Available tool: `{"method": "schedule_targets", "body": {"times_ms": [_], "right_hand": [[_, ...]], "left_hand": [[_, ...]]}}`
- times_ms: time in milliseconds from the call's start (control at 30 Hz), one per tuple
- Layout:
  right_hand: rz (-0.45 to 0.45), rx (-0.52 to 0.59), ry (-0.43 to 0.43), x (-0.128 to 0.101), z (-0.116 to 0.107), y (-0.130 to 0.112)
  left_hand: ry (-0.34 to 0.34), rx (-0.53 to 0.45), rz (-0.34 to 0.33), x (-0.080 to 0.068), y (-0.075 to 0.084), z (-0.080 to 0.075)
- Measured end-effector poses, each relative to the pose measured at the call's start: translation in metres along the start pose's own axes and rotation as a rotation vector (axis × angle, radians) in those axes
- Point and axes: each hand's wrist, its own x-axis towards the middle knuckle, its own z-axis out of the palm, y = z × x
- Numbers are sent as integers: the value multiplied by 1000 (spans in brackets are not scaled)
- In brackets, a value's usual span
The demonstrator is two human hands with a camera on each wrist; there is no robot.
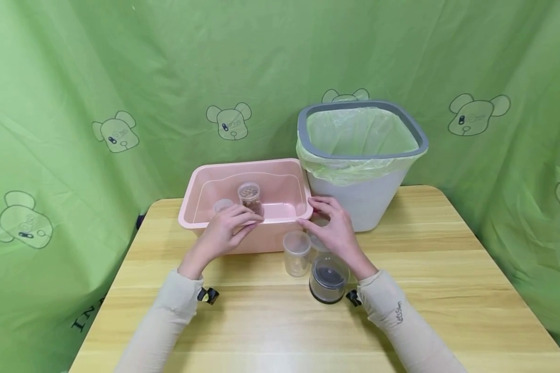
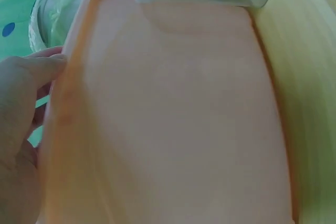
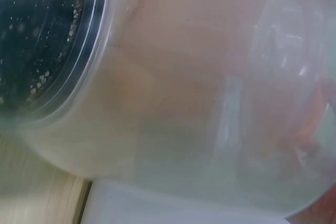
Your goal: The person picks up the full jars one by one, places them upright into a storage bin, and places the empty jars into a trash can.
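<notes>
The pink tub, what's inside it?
Inside the pink tub stands a clear jar with brownish bits, and another clear container. The left hand on the rim covers their bottoms.

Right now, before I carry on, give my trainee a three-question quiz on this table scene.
1. True or false: the pink tub stands left of the grey-rimmed bin.
2. Which hand rests at the tub's front rim: A) left hand B) right hand?
3. Fill in: the jar with the black lid stands on the ____, nearest the person.

Key:
1. True.
2. A; the right hand is over the clear jars in front of the tub.
3. Table.
</notes>
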Motion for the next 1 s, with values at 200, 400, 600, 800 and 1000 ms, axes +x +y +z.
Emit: {"method": "schedule_targets", "body": {"times_ms": [200,400,600,800,1000], "right_hand": [[-2,4,-5,1,-1,-2],[-9,-28,-10,1,-2,-4],[-10,-34,-9,-1,-1,-6],[-14,-36,-40,-2,-3,-7],[-43,-32,-83,-6,-8,-7]], "left_hand": [[27,-16,2,0,-2,1],[20,-11,13,1,-5,1],[27,-35,30,0,-9,1],[41,-40,24,-1,-9,1],[37,-24,1,-2,-7,0]]}}
